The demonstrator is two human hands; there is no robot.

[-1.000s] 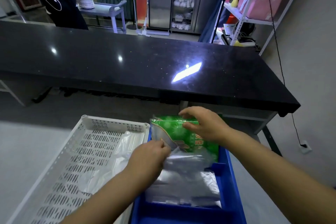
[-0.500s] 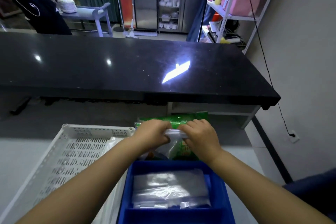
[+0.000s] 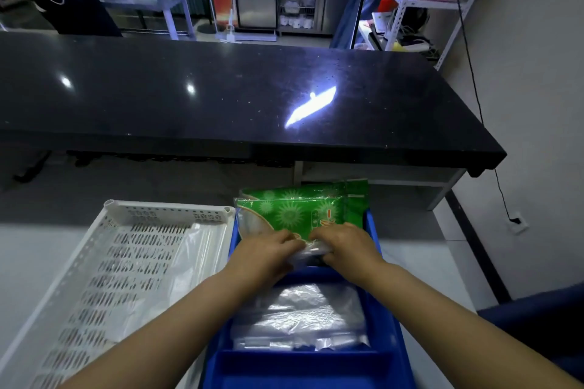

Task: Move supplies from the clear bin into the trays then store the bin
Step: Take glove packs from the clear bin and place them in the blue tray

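You face one long black counter (image 3: 221,98) at the far side, with two trays near you: one white perforated tray (image 3: 94,278) on the left holding a clear plastic sheet (image 3: 192,259), and one blue tray (image 3: 388,325) just beside it on the right. The blue tray's near compartment holds a stack of clear plastic bags (image 3: 300,316); two green printed packets (image 3: 300,208) stand upright at its far end. Your left hand (image 3: 265,253) and right hand (image 3: 344,245) both pinch one small clear packet (image 3: 311,251) in front of them
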